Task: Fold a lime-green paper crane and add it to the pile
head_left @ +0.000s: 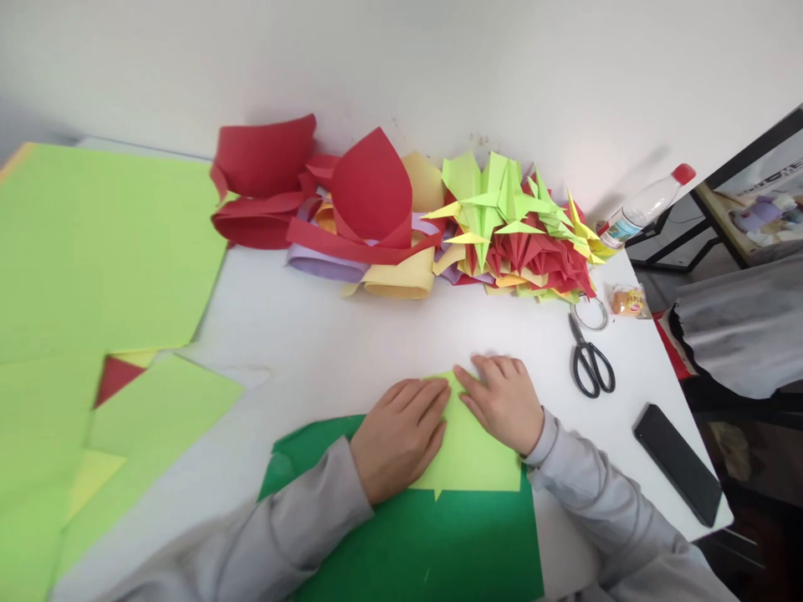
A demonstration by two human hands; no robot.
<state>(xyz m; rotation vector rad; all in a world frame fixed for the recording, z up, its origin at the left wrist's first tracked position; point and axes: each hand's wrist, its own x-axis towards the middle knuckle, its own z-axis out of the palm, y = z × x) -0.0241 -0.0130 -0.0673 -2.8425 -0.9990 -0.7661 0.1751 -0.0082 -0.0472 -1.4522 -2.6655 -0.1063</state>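
Note:
A folded sheet of light green paper [480,456] lies on a dark green sheet [432,543] at the front of the table. Flat on its upper left part rests my left hand [405,431], fingers stretched out and close together. My right hand [502,397] touches the paper's upper right edge, its fingers apart and loosely bent. Near the top of the paper the fingertips of both hands almost meet. A small pointed tip sticks out below the paper's lower edge. Part of the light green paper is hidden under my hands.
Large light green sheets [125,251] cover the table's left side. Curled red paper pieces [373,188] and folded paper shapes [502,201] pile up along the wall. Scissors [590,359], a tape roll [590,313], a wrapped snack [628,301], a bottle [643,205] and a black phone [677,464] lie or stand at right.

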